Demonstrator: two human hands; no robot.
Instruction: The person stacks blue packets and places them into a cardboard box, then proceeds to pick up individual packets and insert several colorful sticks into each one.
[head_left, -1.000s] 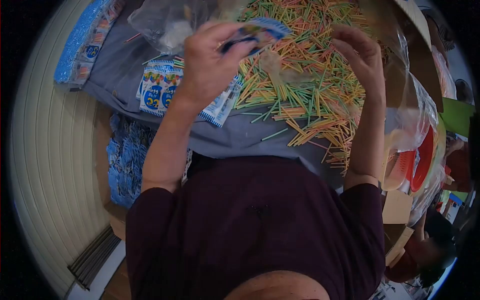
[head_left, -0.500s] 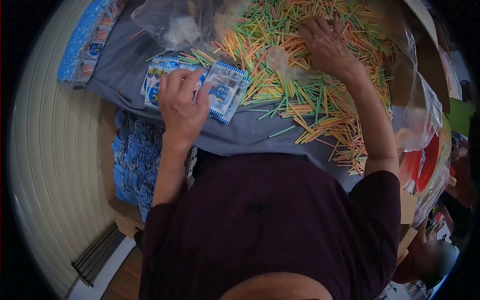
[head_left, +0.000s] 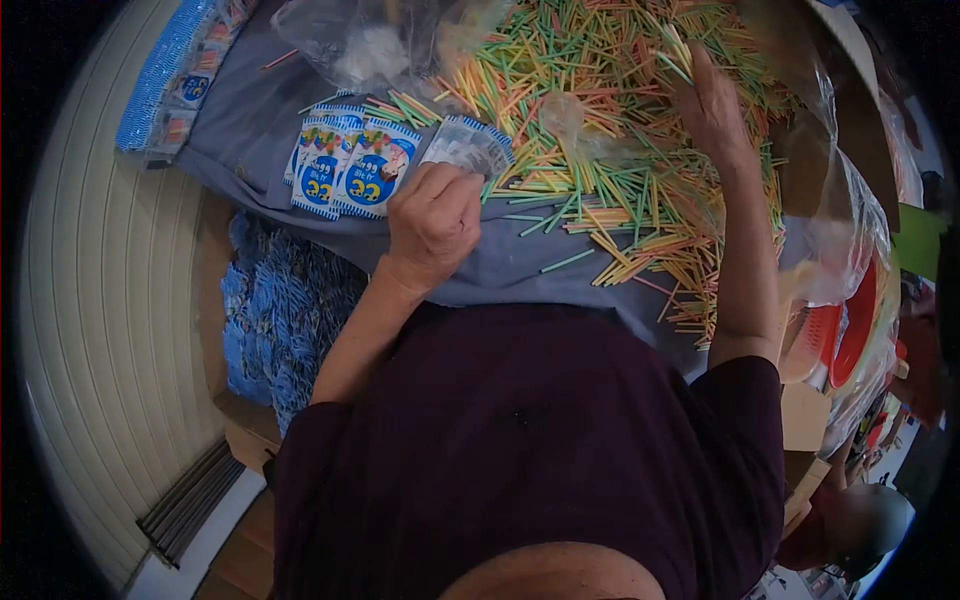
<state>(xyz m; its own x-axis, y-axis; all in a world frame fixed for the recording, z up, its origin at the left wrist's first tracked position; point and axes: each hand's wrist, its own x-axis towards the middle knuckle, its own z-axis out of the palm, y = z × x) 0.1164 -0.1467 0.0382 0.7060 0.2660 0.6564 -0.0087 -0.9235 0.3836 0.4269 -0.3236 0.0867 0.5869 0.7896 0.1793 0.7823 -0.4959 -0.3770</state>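
My left hand (head_left: 434,222) is closed with its fingertips pinching the lower edge of a small blue-and-white packet (head_left: 468,146), whose printed back faces up. Just left of it, several more packets (head_left: 374,172) lie overlapped on the grey cloth (head_left: 500,262), showing blue round logos. Over the big pile of thin coloured sticks (head_left: 600,180), in green, yellow, orange and pink, my right hand (head_left: 716,112) is raised. A few sticks (head_left: 677,52) stick out of its fingers, pointing up and left.
Clear plastic bags (head_left: 365,50) lie behind the packets. Below the cloth at left, a cardboard box (head_left: 250,425) holds many blue packets (head_left: 290,310). A bundled stack of packets (head_left: 170,90) sits at far left. Red baskets (head_left: 852,325) and another person (head_left: 845,520) are at right.
My left hand has moved right and closed on the packet's lower edge, uncovering the other packets. My right hand has lifted from the pile with several sticks and shifted right.
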